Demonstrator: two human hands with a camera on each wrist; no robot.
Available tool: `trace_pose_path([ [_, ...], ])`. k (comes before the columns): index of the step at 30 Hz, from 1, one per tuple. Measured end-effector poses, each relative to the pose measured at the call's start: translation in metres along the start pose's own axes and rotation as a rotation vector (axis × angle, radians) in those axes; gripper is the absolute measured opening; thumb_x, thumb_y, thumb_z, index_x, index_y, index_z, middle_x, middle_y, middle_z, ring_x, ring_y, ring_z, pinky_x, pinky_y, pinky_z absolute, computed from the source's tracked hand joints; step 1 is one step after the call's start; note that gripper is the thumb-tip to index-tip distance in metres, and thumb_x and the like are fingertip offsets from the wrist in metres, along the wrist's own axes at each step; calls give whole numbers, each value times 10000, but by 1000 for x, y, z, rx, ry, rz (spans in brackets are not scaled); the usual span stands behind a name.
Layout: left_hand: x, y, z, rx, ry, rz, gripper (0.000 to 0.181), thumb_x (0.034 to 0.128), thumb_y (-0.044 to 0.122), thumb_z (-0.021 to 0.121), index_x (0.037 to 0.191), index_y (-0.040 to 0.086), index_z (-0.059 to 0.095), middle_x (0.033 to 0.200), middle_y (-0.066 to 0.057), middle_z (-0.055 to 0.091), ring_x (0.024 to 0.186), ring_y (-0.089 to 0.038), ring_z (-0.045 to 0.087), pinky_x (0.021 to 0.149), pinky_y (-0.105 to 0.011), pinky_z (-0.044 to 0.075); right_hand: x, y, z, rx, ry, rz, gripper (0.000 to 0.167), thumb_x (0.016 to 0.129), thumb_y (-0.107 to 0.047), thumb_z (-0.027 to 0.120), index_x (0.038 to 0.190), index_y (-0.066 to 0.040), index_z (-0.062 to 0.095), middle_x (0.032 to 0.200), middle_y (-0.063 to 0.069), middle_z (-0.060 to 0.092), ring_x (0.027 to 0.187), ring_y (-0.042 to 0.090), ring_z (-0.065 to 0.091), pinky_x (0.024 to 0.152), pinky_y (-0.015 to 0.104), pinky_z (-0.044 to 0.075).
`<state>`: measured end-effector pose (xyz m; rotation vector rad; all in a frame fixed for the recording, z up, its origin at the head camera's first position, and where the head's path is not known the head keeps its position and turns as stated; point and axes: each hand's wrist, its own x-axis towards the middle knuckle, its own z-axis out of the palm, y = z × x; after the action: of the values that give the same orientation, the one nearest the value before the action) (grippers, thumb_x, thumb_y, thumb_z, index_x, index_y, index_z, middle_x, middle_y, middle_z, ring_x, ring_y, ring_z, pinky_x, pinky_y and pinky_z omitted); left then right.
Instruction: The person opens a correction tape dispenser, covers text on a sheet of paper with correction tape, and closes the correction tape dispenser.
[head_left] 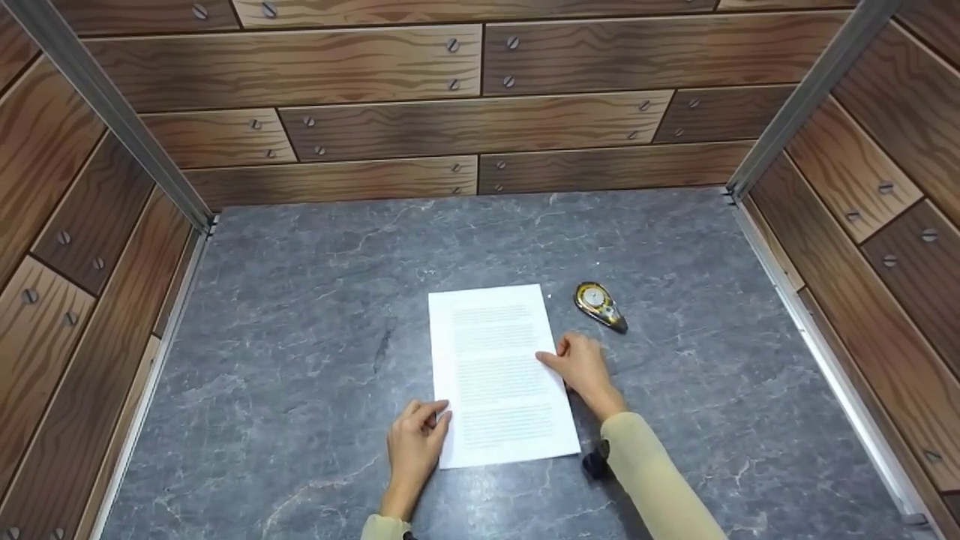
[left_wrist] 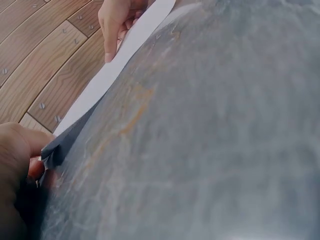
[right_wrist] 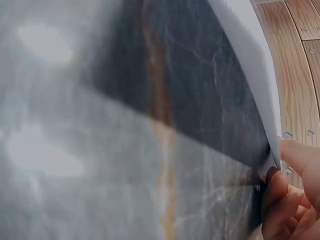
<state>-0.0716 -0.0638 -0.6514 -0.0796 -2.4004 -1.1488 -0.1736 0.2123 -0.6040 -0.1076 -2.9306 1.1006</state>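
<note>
A white printed sheet (head_left: 499,375) lies in front of the person, its edges slightly raised off the table in the wrist views. The left hand (head_left: 412,442) pinches its lower left edge between thumb and fingers. On the right edge, around mid-height, the right hand (head_left: 585,369) pinches the paper, thumb on top and fingers beneath. In the left wrist view the sheet (left_wrist: 110,72) runs between the left hand (left_wrist: 17,155) and the other hand (left_wrist: 117,25). The right wrist view shows the paper (right_wrist: 255,60) held by the right hand (right_wrist: 295,190).
A yellow and black correction-tape-like dispenser (head_left: 598,304) lies beyond the right hand. A small black object (head_left: 595,463) is beside the right sleeve. The grey marbled table (head_left: 300,337) is enclosed by wood-patterned panels (head_left: 375,67) and metal posts.
</note>
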Motion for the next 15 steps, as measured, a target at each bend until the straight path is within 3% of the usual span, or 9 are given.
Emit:
trace_pose_path([
  [8, -2, 1, -1, 13, 15, -8, 124, 770, 45, 827, 878, 97, 797, 687, 105, 516, 557, -4, 432, 482, -201, 382, -2, 0, 0, -37, 24, -15, 370, 810, -337, 824, 735, -101, 549, 638, 10, 511, 558, 166, 466, 522, 305, 369],
  [12, -1, 0, -2, -61, 40, 7, 71, 806, 33, 795, 858, 80, 786, 698, 100, 544, 563, 0, 448, 482, -189, 393, -1, -2, -6, -27, 43, -33, 308, 849, -331, 791, 765, -104, 601, 622, -1, 552, 515, 135, 486, 484, 283, 384],
  [15, -1, -2, -4, -162, 57, 11, 68, 830, 8, 765, 852, 72, 772, 705, 101, 562, 565, -1, 457, 483, -173, 395, -1, -3, -12, -29, 105, -76, 260, 870, -308, 769, 786, -103, 633, 574, -19, 550, 465, 126, 482, 443, 283, 378],
])
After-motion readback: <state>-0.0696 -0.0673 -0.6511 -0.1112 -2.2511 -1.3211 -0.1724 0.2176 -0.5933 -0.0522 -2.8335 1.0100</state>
